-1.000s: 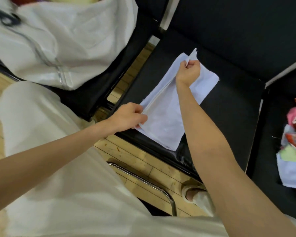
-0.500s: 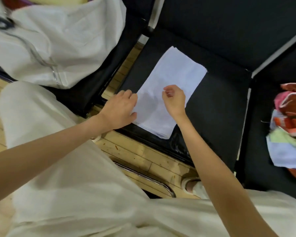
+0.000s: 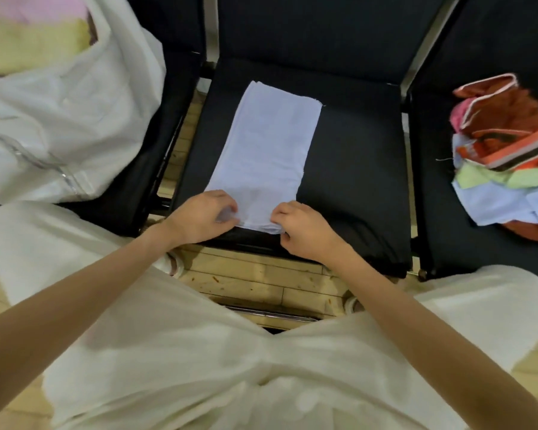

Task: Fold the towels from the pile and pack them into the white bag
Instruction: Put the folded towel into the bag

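Towel: a pale lavender-white towel [image 3: 269, 156] lay folded into a long strip on the black middle seat [image 3: 354, 169], towards the seat's left side, running from near the back edge to the front edge.
Left hand: the left hand [image 3: 199, 217] was at the towel's near left corner, fingers curled and pinching the cloth at the seat's front edge.
Right hand: the right hand [image 3: 302, 229] was at the near right corner, fingers curled under and gripping the layered edge of the towel.
White bag: the white bag [image 3: 69, 119] sat on the seat to the left, its mouth open, with yellow and pink folded cloth [image 3: 28, 35] showing inside; a zip ran along its front.
Pile: the pile of towels [image 3: 507, 150] lay on the right-hand seat, well apart from the folded towel, with rust-orange, pink, green and light blue pieces jumbled together.
Person: pale trousers [image 3: 199, 367] filled the lower view, above a wooden floor [image 3: 261, 283].
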`<state>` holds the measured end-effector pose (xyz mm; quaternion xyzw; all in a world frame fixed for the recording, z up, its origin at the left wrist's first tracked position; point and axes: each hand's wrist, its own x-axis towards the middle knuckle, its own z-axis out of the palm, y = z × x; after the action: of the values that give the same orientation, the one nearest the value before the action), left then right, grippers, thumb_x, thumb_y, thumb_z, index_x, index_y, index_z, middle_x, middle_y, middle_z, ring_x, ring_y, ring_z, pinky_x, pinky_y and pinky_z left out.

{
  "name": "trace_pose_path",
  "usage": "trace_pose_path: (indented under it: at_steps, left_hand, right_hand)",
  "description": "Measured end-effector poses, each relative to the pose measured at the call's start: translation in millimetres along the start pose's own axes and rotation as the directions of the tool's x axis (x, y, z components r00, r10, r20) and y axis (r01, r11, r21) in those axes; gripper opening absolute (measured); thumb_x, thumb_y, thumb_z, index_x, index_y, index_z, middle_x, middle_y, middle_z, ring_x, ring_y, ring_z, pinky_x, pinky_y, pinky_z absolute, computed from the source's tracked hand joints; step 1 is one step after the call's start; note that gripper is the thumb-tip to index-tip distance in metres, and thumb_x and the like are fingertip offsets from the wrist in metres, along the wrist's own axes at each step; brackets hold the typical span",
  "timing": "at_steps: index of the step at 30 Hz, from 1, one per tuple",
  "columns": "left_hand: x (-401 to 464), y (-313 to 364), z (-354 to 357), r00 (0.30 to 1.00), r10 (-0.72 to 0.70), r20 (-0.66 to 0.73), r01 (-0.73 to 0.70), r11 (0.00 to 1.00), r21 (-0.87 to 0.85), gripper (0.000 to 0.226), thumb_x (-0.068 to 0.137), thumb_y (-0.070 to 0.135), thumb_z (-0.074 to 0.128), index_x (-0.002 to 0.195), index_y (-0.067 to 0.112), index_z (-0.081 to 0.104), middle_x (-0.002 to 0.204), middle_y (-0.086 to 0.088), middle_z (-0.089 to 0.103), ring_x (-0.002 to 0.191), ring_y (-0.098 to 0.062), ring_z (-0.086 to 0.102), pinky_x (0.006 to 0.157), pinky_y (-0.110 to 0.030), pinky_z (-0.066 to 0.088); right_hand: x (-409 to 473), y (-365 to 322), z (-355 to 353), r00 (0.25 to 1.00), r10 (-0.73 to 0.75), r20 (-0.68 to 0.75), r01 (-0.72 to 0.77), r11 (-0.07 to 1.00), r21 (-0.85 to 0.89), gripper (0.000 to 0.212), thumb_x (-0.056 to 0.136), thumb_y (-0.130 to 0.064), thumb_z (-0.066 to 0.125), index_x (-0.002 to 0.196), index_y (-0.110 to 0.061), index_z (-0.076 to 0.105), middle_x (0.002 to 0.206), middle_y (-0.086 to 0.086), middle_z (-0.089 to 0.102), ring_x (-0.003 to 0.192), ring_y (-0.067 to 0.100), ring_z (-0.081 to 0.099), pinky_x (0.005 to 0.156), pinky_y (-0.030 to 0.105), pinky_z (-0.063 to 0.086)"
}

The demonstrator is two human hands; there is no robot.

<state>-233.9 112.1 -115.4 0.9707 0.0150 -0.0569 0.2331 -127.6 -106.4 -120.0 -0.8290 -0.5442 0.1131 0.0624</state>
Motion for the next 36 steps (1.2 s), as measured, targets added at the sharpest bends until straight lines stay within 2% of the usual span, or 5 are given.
trace_pose_path:
  at_steps: [7, 11, 20, 28, 36]
  left_hand:
    - [10, 10, 10, 0.998, 0.039, -0.043, -0.028, 0.973, 0.228, 0.052, 0.081, 0.057, 0.061, 0.109, 0.013, 0.064, 0.103, -0.002, 0.060, 0.092, -0.022, 0.058, 0.074, -0.039, 0.052]
    - [13, 9, 1, 0.997, 0.077, -0.020, -0.075, 0.995, 0.068, 0.009, 0.089, 0.014, 0.061, 0.095, 0.010, 0.067, 0.088, 0.000, 0.061, 0.081, -0.022, 0.060, 0.067, -0.029, 0.044]
    - [9, 34, -34, 0.991, -0.063, 0.117, 0.109, 0.887, -0.449, 0.008, 0.089, 0.020, 0.066, 0.086, 0.012, 0.066, 0.072, -0.003, 0.057, 0.060, -0.004, 0.050, 0.055, -0.015, 0.038]
    - [65, 44, -9, 0.775, -0.575, -0.262, 0.287, 0.690, -0.664, 0.027, 0.090, 0.019, 0.064, 0.111, 0.010, 0.051, 0.081, 0.013, 0.051, 0.069, -0.001, 0.051, 0.055, -0.004, 0.039]
    - [93, 33, 31, 0.811, -0.429, -0.398, 0.371, 0.903, -0.217, 0.036, 0.096, 0.020, 0.056, 0.125, 0.005, 0.042, 0.095, -0.013, 0.063, 0.080, -0.027, 0.061, 0.070, -0.041, 0.052]
  right_hand:
    - [-3, 3, -3, 0.972, 0.207, -0.107, -0.181, 0.960, 0.216, 0.009, 0.087, -0.004, 0.051, 0.084, -0.006, 0.059, 0.082, 0.006, 0.058, 0.072, 0.023, 0.053, 0.060, 0.031, 0.038]
    - [-9, 17, -17, 0.928, 0.370, 0.038, -0.328, 0.768, 0.550, 0.025, 0.090, -0.007, 0.054, 0.069, -0.019, 0.046, 0.069, -0.003, 0.049, 0.061, 0.013, 0.046, 0.056, 0.027, 0.035]
    - [-28, 30, -41, 0.864, 0.504, 0.023, -0.201, 0.302, 0.932, 0.020, 0.078, -0.009, 0.057, 0.064, 0.000, 0.045, 0.066, 0.010, 0.033, 0.061, 0.016, 0.033, 0.054, 0.020, 0.027]
    - [8, 29, -17, 0.643, 0.756, -0.127, -0.421, 0.487, 0.765, 0.014, 0.100, -0.019, 0.041, 0.088, -0.013, 0.039, 0.063, -0.003, 0.038, 0.051, 0.010, 0.034, 0.047, 0.023, 0.030]
    - [38, 33, 15, 0.521, 0.844, -0.125, -0.784, 0.532, 0.319, 0.027, 0.102, -0.026, 0.036, 0.111, -0.003, 0.047, 0.092, 0.012, 0.063, 0.088, 0.028, 0.059, 0.070, 0.037, 0.044]
